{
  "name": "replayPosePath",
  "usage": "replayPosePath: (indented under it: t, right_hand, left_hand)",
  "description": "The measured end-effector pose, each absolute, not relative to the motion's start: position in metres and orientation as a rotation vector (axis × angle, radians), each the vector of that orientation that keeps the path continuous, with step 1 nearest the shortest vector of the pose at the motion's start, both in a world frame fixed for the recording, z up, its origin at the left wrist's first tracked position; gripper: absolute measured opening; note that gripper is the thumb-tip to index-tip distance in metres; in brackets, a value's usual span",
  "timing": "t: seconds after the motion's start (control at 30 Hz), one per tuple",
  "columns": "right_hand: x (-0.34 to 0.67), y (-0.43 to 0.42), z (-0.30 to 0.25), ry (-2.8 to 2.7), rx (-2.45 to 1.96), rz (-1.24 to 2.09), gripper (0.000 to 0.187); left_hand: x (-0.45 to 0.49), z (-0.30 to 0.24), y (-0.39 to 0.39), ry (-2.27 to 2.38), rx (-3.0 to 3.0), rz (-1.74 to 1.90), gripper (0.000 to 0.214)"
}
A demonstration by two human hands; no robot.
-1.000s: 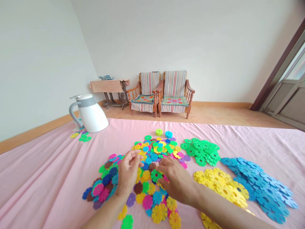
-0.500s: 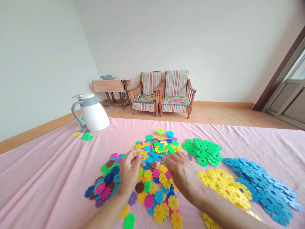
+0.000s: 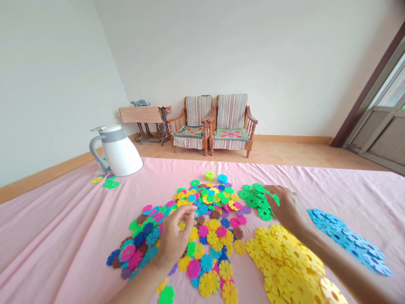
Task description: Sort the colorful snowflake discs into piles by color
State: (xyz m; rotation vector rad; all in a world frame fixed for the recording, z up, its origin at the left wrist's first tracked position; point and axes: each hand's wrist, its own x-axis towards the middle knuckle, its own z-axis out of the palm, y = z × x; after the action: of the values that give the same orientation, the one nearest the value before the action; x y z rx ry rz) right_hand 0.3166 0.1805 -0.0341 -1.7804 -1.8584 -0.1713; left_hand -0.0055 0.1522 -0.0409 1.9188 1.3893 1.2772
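My left hand [image 3: 177, 232] hovers over the left-middle of a pile of mixed-colour notched plastic discs [image 3: 207, 261]. Its fingers are curled with the thumb near the index finger; whether anything small sits between them I cannot make out. Over at the right, my right hand [image 3: 286, 207] is above the pile of green discs [image 3: 253, 196], its thumb and fingers closed on a green disc [image 3: 276, 198] at the pile's right side. Below the right wrist lies a large heap of yellow discs [image 3: 284, 261]. Blue discs [image 3: 348, 238] are stacked beyond the right forearm, which partly covers them.
A white and grey jug [image 3: 122, 152] stands at the far left of the pink cloth [image 3: 63, 249], with a few discs [image 3: 110, 182] beside it. A lime stack [image 3: 209, 175] and a blue stack [image 3: 222, 178] sit behind the mixed pile. Two wooden armchairs [image 3: 232, 118] stand by the wall.
My right hand has moved right, from over the mixed discs to the green pile. The left hand stays nearly where it was. The view has shifted slightly.
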Motion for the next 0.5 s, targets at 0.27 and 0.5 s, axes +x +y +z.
replayPosePath:
  t: [0.27, 0.5]
  right_hand:
    - [0.294, 0.081, -0.029, -2.07, -1.428, -0.245, 0.021]
    - [0.308, 0.057, -0.043, -2.04, -1.31, -0.391, 0.019]
  left_hand:
    - [0.019, -0.023, 0.12, 1.01, 2.565, 0.439, 0.074]
    - [0.024, -0.021, 0.106, 0.957, 2.602, 0.218, 0.076]
